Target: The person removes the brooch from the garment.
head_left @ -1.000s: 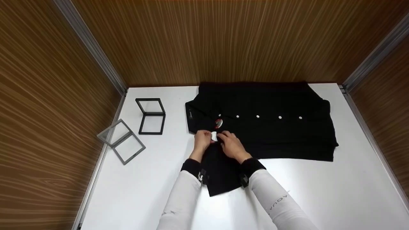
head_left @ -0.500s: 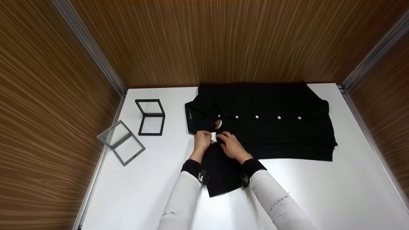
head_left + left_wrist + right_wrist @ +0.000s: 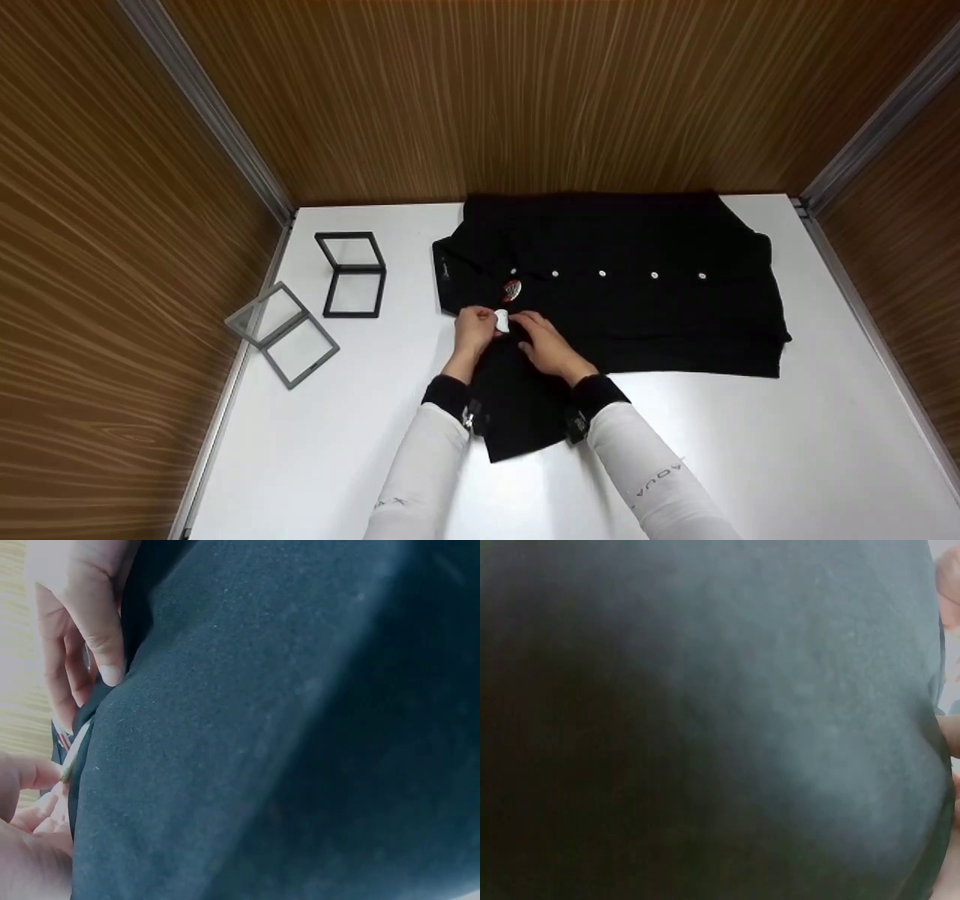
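A black button-up shirt [image 3: 637,322] lies flat, its collar toward the left and one sleeve [image 3: 517,420] toward me. My left hand [image 3: 472,330] pinches a small white badge-like piece [image 3: 502,321] at the chest; its thin edge [image 3: 76,752] shows in the left wrist view. My right hand [image 3: 551,349] pinches a fold of the shirt just right of it, the thumb [image 3: 105,652] on the near side of the cloth. A round red-and-white badge [image 3: 511,290] sits on the shirt just beyond. Dark cloth [image 3: 742,720] fills most of the right wrist view.
To the left on the white table [image 3: 315,450] stand two hinged display frames with clear panes, a black one [image 3: 354,268] and a grey one [image 3: 285,326]. Wood-grain panels [image 3: 525,97] enclose the back and sides.
The right hand shifts slightly, its fingers a little straighter beside the white piece. The left hand keeps its pinch. The shirt and frames stay in place.
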A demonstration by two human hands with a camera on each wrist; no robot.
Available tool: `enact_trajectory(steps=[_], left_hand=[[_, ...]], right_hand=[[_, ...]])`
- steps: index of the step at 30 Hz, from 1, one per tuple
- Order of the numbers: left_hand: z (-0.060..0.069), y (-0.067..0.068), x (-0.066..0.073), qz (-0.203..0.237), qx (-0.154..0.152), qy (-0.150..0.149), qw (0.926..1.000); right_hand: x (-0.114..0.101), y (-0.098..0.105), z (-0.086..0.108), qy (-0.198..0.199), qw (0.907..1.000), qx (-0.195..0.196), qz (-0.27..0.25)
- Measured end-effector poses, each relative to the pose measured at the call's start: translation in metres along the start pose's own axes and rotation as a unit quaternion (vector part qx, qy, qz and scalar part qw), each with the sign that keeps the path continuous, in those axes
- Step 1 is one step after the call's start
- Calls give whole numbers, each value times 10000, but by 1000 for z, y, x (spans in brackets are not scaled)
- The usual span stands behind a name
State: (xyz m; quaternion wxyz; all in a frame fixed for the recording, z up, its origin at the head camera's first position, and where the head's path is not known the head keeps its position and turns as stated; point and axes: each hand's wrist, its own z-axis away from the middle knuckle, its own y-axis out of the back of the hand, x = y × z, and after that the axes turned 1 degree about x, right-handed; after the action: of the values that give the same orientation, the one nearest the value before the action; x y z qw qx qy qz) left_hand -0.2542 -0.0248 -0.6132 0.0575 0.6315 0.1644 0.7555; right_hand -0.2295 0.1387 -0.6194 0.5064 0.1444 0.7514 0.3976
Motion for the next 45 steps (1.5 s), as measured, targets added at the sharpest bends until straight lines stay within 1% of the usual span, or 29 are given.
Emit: enact_trajectory(steps=[2, 4, 9, 12, 14, 16, 18, 23, 30, 33, 36, 38, 40, 43, 45], left_hand=[[0, -1, 0, 144, -76, 1, 9999], [0, -1, -1, 110, -143, -79, 9998], [2, 0, 0, -167, -176, -286, 9993], [3, 2, 1, -498, -83, -450, 9977], [4, 3, 1, -809, 12, -573, 9951], [4, 3, 2, -1146, 126, -697, 9909], [4, 2, 3, -1378, 194, -787, 9871], [4, 1, 6, -1744, 203, -939, 9800], [9, 3, 15, -2282, 153, -1213, 9659], [11, 7, 19, -2456, 71, -1187, 9621], [11, 11, 20, -2525, -43, -1112, 9612], [10, 14, 18, -2486, -134, -1004, 9633], [9, 18, 16, -2393, -218, -858, 9669], [8, 23, 11, -2241, -297, -595, 9723], [8, 27, 7, -2154, -308, -497, 9748]], right_hand=[[0, 1, 0, -4, 10000, 17, 2], [0, 2, 1, -33, 10000, 23, -4], [2, 7, 2, -120, 9999, 34, -71], [4, 10, 2, -241, 9996, 30, 137], [6, 12, 2, -355, 9987, -29, 354], [7, 14, 2, -447, 9973, -142, 563], [8, 15, 3, -534, 9960, -275, 667], [7, 17, 3, -600, 9948, -445, 691], [8, 19, 0, -762, 9930, -692, 576], [8, 20, -1, -782, 9932, -748, 433], [9, 21, -2, -756, 9935, -793, 308], [9, 22, -2, -745, 9933, -834, 277], [9, 22, -2, -715, 9932, -864, 328], [10, 24, -1, -661, 9924, -896, 531], [10, 24, -1, -655, 9910, -934, 698]])
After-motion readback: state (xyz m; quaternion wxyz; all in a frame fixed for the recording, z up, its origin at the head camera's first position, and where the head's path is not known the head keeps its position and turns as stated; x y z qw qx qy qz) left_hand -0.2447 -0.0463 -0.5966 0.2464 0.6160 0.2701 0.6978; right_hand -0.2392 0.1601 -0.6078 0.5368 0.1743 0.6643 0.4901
